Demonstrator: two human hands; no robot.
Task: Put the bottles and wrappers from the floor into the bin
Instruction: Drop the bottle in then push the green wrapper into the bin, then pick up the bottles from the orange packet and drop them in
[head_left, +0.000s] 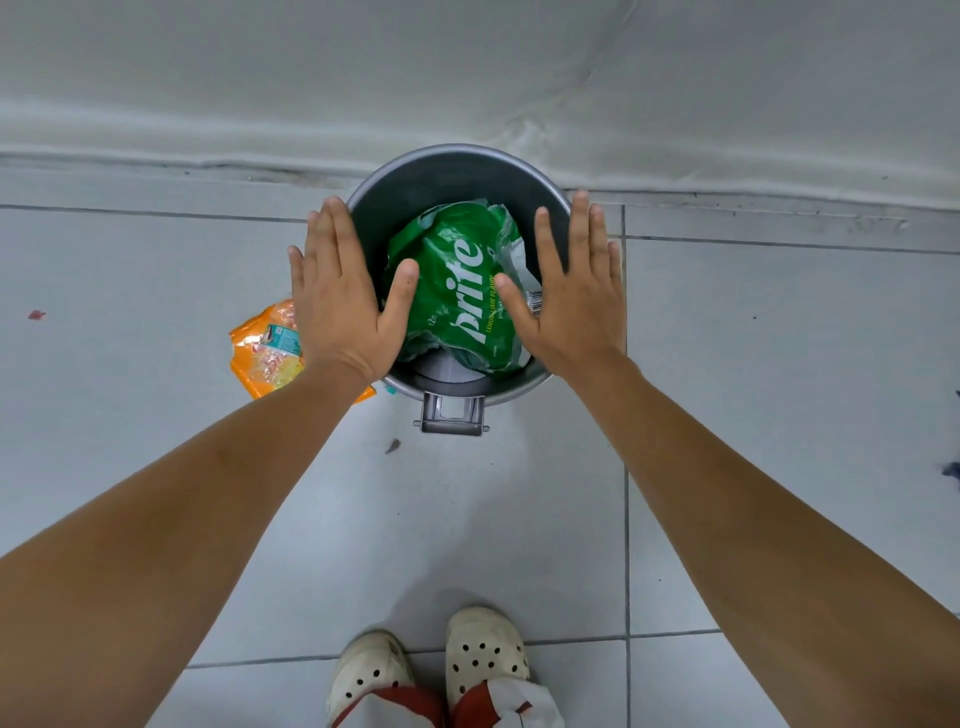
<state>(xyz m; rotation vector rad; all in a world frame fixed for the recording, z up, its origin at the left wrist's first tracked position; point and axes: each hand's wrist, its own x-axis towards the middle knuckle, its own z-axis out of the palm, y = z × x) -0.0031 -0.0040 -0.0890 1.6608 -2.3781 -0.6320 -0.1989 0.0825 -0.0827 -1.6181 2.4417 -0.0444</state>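
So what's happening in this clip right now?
A person stands over a round metal bin by the wall, with the left hand and right hand spread flat and open above it, holding nothing. A crumpled green Sprite wrapper already sits inside the bin. An orange wrapper is still on the tiled floor just left of the bin, partly hidden by the left hand.
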